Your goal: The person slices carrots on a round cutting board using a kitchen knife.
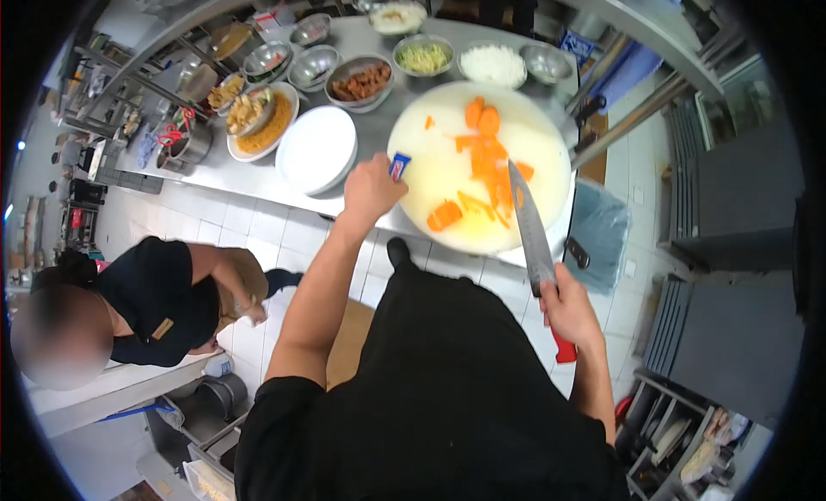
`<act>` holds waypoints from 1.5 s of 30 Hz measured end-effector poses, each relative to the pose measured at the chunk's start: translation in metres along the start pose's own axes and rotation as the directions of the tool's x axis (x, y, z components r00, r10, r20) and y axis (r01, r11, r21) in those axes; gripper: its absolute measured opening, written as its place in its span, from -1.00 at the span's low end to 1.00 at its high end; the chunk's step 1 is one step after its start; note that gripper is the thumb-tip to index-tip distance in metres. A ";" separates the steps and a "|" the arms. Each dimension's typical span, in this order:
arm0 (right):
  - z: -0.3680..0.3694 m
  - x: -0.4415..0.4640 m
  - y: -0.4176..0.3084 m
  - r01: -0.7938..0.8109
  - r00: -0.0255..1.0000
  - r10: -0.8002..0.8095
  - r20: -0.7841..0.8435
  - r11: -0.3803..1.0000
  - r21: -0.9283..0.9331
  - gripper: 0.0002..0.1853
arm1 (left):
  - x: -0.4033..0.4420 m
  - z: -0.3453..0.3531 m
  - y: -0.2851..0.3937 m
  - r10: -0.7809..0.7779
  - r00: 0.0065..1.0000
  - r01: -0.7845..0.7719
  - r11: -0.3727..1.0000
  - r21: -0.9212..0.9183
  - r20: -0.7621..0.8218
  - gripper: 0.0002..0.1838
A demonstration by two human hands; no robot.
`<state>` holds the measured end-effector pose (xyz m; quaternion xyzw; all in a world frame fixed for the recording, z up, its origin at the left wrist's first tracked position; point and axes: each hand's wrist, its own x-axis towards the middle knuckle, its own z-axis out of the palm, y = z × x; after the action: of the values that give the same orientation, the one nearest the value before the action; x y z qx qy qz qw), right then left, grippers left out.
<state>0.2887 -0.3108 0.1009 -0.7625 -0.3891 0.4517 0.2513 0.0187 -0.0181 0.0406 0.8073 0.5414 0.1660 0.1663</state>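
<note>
My right hand (570, 310) is wrapped round the red handle of a kitchen knife (535, 240). Its blade points away from me over the right part of a round white cutting board (538, 126), with a bit of orange on the steel. Cut carrot slices (486, 161) are heaped in the board's middle, and a carrot chunk (445, 215) lies near its front edge. At the board's left rim, my left hand (373, 191) is closed on a small blue packet (399, 166). Whatever print the packet carries is too small to read.
Left of the board stand stacked white plates (317, 148). Bowls of browned meat pieces (361, 82), shredded greens (423, 57) and white shreds (492, 64) line the back. A person (163, 303) in black stands to my left. A metal rail (628, 36) crosses above the counter.
</note>
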 end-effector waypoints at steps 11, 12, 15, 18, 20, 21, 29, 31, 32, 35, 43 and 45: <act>-0.002 -0.001 -0.001 0.031 0.999 -0.031 0.008 0.999 0.013 -0.80 | 0.064 -0.230 0.080 0.174 0.715 -0.333 0.936 -0.111 -0.677 -0.64; -0.001 0.000 -0.003 0.026 1.000 -0.026 0.007 1.000 0.014 -0.80 | 0.090 -0.250 0.084 0.234 0.680 -0.295 0.955 0.033 -0.695 -0.65; 0.005 -0.003 -0.003 0.032 0.999 -0.032 0.016 0.999 -0.033 -0.80 | 0.137 -0.278 0.114 0.249 0.713 -0.144 0.967 0.212 -0.656 -0.65; 0.008 -0.003 -0.002 0.091 0.996 -0.090 0.014 0.993 -0.078 -0.80 | 0.153 -0.273 0.130 0.073 0.868 -0.041 0.996 0.076 -0.491 -0.66; 0.010 -0.005 -0.002 0.129 0.992 -0.127 0.030 0.983 -0.127 -0.80 | 0.156 -0.263 0.121 0.215 0.803 -0.119 0.972 0.204 -0.555 -0.64; 0.011 -0.006 -0.001 0.125 0.992 -0.122 0.033 0.984 -0.128 -0.79 | 0.158 -0.255 0.106 0.356 0.698 -0.238 0.934 0.267 -0.621 -0.58; 0.017 -0.018 -0.003 0.039 0.996 -0.030 0.082 0.993 -0.114 -0.77 | -0.023 -0.070 0.084 0.367 0.926 -0.376 0.911 -0.169 -0.087 -0.43; 0.021 -0.015 -0.006 0.082 0.995 -0.066 0.073 0.969 -0.234 -0.75 | -0.053 -0.014 0.070 0.296 0.953 -0.283 0.946 -0.157 0.068 -0.34; 0.023 -0.013 -0.008 0.075 0.995 -0.059 0.075 0.969 -0.234 -0.75 | -0.061 0.005 0.064 0.245 0.963 -0.226 0.961 -0.160 0.110 -0.35; 0.026 -0.010 -0.015 0.073 0.995 -0.048 0.085 0.948 -0.310 -0.71 | -0.055 0.024 0.046 0.247 0.962 -0.203 0.933 -0.299 0.119 -0.33; 0.028 -0.009 -0.019 0.120 0.991 -0.091 0.101 0.937 -0.329 -0.68 | -0.024 0.000 0.013 0.164 0.851 0.294 0.639 -0.711 0.499 -0.54; 0.028 -0.010 -0.020 0.123 0.988 -0.080 0.134 0.930 -0.345 -0.68 | -0.021 -0.005 0.012 0.148 0.847 0.306 0.650 -0.696 0.511 -0.53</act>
<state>0.2540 -0.3068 0.1071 -0.7461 -0.5169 0.4051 0.1102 0.0189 -0.0419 0.0491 0.6506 0.3916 0.1411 0.6352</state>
